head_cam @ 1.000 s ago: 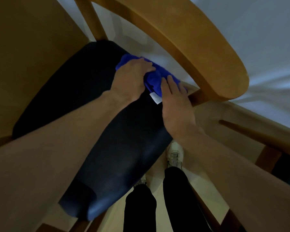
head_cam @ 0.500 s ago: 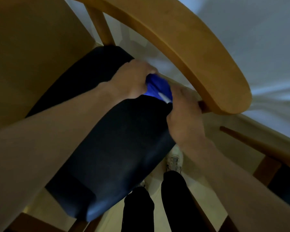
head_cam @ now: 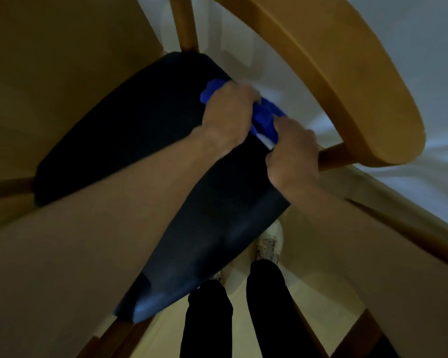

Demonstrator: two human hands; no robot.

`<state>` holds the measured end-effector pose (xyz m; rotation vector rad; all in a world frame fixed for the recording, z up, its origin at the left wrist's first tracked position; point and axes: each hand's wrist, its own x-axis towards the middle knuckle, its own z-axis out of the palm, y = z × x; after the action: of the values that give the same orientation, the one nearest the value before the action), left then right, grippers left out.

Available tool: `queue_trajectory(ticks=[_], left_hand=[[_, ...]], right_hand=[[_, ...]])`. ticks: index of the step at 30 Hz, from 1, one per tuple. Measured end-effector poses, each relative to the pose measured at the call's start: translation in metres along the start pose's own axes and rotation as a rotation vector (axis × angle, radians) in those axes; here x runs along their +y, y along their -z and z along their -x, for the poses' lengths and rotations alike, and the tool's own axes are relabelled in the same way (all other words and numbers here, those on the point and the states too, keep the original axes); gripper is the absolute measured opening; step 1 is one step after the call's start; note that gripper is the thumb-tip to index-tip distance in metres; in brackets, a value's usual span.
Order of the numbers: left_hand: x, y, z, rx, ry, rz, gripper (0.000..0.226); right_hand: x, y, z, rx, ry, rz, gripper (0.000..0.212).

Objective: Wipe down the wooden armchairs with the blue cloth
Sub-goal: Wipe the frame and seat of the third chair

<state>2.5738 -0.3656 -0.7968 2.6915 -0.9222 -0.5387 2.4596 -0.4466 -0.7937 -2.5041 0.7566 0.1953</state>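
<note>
Both hands gripped the blue cloth [head_cam: 265,119] at the dark seat [head_cam: 145,130] edge: left hand [head_cam: 229,115] bunching one end, right hand [head_cam: 292,156] apparently pinching the other, armrest [head_cam: 347,73] just beyond.

Pale floor [head_cam: 246,339] underfoot, cream-coloured between the legs. Two legs in black trousers [head_cam: 269,313] at the bottom edge, side by side. One white sneaker [head_cam: 269,244] just beyond the right trouser leg, laces blurred; only a sliver of a second white shoe [head_cam: 219,276] past the left trouser leg. White wall or sheet-like surface [head_cam: 409,55] filling the upper right, shaded bluish, with soft streaks toward the right edge. Broad tan panel [head_cam: 49,60] across the upper left, flat and dim, its nature hard to tell.
</note>
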Motion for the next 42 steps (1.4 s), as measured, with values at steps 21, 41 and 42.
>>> queue_trajectory(ticks=[21, 41, 42], left_hand=[[-0.067, -0.022, 0.321, -0.348, 0.535, -0.063, 0.037], [-0.072, -0.055, 0.349, -0.049, 1.384, 0.425, 0.058], [-0.065, -0.061, 0.347, -0.046, 1.389, 0.412, 0.060]], right_hand=[[-0.077, -0.088, 0.259, -0.571, 0.185, 0.008, 0.064], [-0.206, -0.150, 0.161, -0.778, 1.235, 0.345, 0.035], [-0.197, -0.142, 0.156, -0.819, 1.264, 0.345, 0.039]])
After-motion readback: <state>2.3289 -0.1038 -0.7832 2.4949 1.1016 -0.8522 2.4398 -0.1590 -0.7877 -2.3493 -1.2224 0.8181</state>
